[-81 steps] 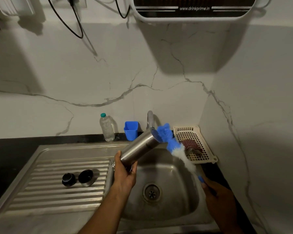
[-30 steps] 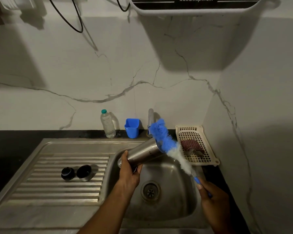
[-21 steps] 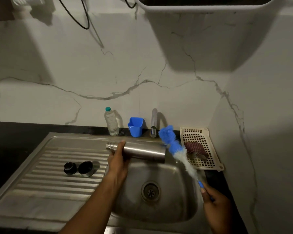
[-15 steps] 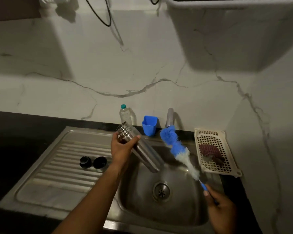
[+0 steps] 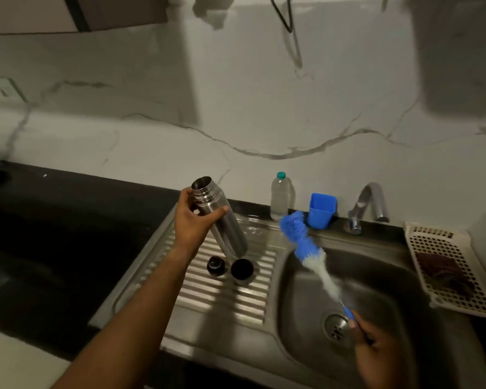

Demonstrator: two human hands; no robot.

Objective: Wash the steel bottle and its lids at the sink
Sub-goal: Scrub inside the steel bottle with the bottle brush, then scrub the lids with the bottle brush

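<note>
Steel bottle (image 5: pixel 220 217) now tilted mouth-up over drainboard (image 5: pixel 222 290), left hand (image 5: pixel 192 221) gripping.

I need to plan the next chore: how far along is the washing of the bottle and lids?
Done: hard to say; the brush is outside the steel bottle. In hand: the left hand grips the bottle, mouth up, over the drainboard; the right hand holds the brush over the basin. Left: the small lid and cup lid sit untouched on the drainboard.
</note>
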